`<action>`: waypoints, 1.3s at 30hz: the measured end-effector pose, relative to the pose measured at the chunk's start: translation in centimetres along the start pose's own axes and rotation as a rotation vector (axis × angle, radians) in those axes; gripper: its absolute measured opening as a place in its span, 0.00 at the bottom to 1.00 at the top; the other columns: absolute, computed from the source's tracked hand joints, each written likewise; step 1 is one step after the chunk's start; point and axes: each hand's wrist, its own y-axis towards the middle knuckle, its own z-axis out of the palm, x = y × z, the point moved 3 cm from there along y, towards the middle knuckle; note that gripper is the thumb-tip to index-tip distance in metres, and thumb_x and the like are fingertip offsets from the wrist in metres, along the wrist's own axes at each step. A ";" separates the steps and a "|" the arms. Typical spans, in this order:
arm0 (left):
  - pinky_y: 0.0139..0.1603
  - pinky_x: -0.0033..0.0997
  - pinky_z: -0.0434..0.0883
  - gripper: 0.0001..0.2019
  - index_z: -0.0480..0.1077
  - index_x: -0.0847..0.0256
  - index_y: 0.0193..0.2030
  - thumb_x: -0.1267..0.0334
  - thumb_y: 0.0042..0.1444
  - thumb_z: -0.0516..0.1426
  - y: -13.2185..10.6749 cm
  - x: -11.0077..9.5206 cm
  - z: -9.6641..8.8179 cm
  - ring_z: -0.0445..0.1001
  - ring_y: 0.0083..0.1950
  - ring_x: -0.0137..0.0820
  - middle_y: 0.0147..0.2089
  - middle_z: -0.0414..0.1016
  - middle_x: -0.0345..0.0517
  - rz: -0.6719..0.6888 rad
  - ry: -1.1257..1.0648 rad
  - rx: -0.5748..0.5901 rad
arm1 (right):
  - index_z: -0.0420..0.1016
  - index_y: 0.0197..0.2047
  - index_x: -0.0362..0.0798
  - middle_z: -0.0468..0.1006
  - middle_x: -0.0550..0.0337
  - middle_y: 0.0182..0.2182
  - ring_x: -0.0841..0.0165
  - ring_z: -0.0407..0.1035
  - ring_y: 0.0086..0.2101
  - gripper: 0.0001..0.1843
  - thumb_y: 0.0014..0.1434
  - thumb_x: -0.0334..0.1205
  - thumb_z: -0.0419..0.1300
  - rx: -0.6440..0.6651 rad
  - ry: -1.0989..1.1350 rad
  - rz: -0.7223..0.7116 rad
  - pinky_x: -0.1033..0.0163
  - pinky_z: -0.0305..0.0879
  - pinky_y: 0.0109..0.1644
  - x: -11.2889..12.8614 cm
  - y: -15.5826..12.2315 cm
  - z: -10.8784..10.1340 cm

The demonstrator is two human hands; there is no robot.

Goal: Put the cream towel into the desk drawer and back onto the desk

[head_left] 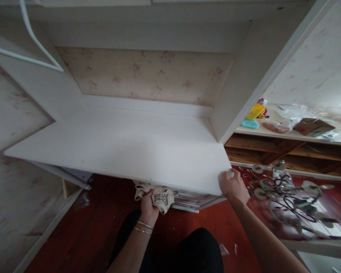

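A cream cloth with a dark printed pattern [162, 198] is bunched up in my left hand [149, 208], just below the front edge of the white desk [125, 140]. Behind the cloth, the white drawer unit [187, 201] under the desktop is partly covered. My right hand [234, 185] is closed around the desk's front right corner. A small pale spot shows by its fingers, and I cannot make out what it is.
A metal chandelier [290, 193] with curved arms lies on the floor to the right. Beyond it, a low wooden shelf [261, 148] bears a yellow item [256, 112], a cardboard box [314, 127] and plastic bags. A white cable [31, 32] hangs at upper left.
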 end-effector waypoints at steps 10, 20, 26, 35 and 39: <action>0.46 0.43 0.76 0.17 0.69 0.64 0.52 0.74 0.55 0.54 -7.0 -2.7 3.6 0.80 0.39 0.37 0.39 0.80 0.51 0.020 0.057 0.095 | 0.54 0.65 0.55 0.67 0.45 0.57 0.46 0.66 0.53 0.34 0.61 0.61 0.36 0.032 0.015 -0.005 0.41 0.62 0.52 -0.2 0.0 -0.1; 0.43 0.43 0.77 0.13 0.73 0.63 0.47 0.68 0.53 0.59 -14.8 -8.2 3.3 0.80 0.40 0.40 0.38 0.80 0.51 -0.033 0.347 0.027 | 0.53 0.65 0.55 0.67 0.45 0.57 0.46 0.67 0.51 0.34 0.62 0.60 0.34 0.057 0.016 -0.014 0.41 0.62 0.51 -0.2 0.1 -0.2; 0.51 0.38 0.74 0.20 0.70 0.57 0.53 0.62 0.52 0.61 -17.8 -17.1 9.3 0.76 0.49 0.36 0.47 0.78 0.44 1.126 0.769 0.093 | 0.53 0.65 0.55 0.67 0.45 0.57 0.46 0.67 0.51 0.33 0.62 0.59 0.34 0.067 0.017 -0.013 0.42 0.62 0.51 0.0 -0.2 -0.5; 0.68 0.53 0.51 0.22 0.65 0.47 0.61 0.57 0.59 0.53 -6.4 -9.3 15.1 0.58 0.67 0.41 0.66 0.63 0.41 1.470 2.132 0.739 | 0.54 0.65 0.55 0.67 0.45 0.56 0.45 0.68 0.50 0.34 0.62 0.60 0.33 0.064 0.025 -0.009 0.42 0.63 0.51 0.0 -0.1 -0.4; 0.67 0.64 0.37 0.30 0.55 0.44 0.67 0.43 0.58 0.50 -3.9 -6.9 12.7 0.43 0.72 0.49 0.71 0.51 0.39 1.557 2.254 0.678 | 0.54 0.65 0.55 0.68 0.45 0.56 0.46 0.68 0.51 0.34 0.62 0.60 0.33 0.066 0.023 -0.005 0.42 0.62 0.51 0.0 -0.1 -0.4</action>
